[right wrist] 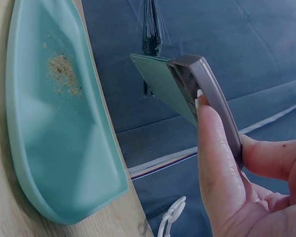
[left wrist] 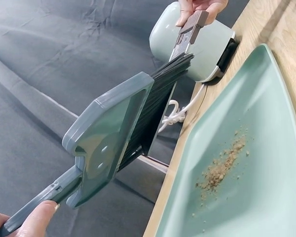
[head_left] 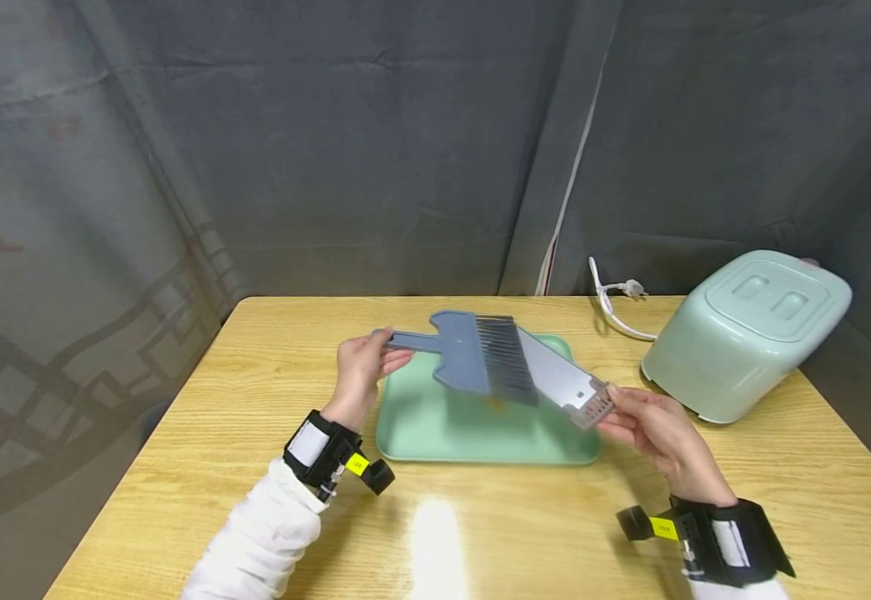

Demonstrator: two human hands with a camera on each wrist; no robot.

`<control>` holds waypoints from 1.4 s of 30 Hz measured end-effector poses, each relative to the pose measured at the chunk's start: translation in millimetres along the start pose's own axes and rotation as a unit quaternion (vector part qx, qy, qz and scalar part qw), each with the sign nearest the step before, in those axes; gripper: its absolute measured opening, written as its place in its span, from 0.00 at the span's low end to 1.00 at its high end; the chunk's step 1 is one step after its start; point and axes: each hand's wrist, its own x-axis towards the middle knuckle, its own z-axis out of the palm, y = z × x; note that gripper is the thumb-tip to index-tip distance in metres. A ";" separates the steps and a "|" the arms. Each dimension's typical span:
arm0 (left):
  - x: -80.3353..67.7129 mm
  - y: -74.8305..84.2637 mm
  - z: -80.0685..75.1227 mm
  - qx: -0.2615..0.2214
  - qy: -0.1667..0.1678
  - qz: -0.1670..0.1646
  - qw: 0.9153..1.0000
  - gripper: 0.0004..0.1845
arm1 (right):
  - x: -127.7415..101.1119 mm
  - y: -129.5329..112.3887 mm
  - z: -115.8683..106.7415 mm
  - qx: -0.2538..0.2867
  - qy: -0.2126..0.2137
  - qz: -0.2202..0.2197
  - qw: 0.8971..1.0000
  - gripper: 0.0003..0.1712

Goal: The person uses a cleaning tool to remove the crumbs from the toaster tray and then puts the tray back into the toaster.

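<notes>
Two things held above green tray with crumbs | left hand: pinching brush by handle | right hand: pinching flat plate, 3 o'clock of brush

Above the green tray, a blue-grey brush lies with dark bristles across a slanted silvery plate with a brownish-grey end.

The brush hides the ten o'clock end of the flat panel in the head view, and its bristles blur toward four o'clock. Print on the yellow tags is too small to read. The left wrist view crops the right fingers at one o'clock, the tray at five.
</notes>
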 end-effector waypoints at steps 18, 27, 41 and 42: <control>1.3 4.8 -12.8 -0.005 0.004 0.002 1.000 0.15 | -2.6 -0.9 -2.3 -0.009 0.010 0.007 1.000 0.26; -0.5 4.2 -1.6 -0.001 -0.008 -0.001 1.000 0.16 | -1.3 -0.8 -2.5 -0.006 0.015 0.012 1.000 0.23; 4.2 2.9 0.9 0.019 -0.009 0.001 1.000 0.15 | -2.1 -0.3 -2.4 -0.006 0.019 0.011 1.000 0.24; 4.2 3.1 0.3 0.020 -0.008 0.000 1.000 0.15 | -2.2 -0.6 -2.5 -0.006 0.019 0.011 1.000 0.24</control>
